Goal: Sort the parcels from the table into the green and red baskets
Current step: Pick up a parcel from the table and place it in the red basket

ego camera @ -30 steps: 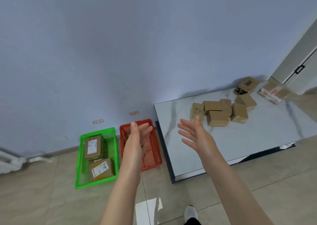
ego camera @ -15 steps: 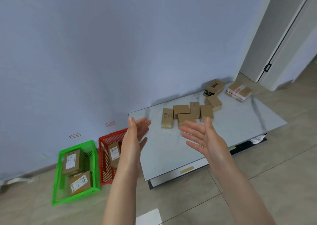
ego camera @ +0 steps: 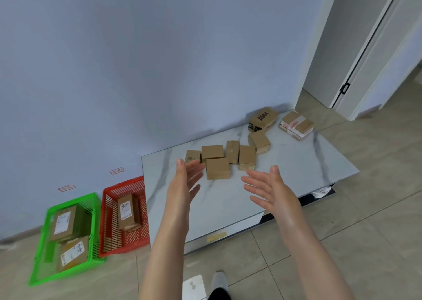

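Head view, change: my left hand (ego camera: 185, 185) was over the red basket (ego camera: 123, 183) a second ago and is now above the table (ego camera: 296, 162) at frame centre.
Meaning: I judge a drop finished and the next pick beginning.
Left hand: palm turned inward, fingers straight and spread, holding nothing.
Right hand (ego camera: 271, 192): palm up, fingers splayed wide, empty.
Parcels (ego camera: 218, 168): clustered just beyond both hands; others lie in the red and the green basket (ego camera: 73, 200), lower left.

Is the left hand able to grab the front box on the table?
Probably yes. The left hand is open and empty, its fingers look close beside the front box, with nothing between.
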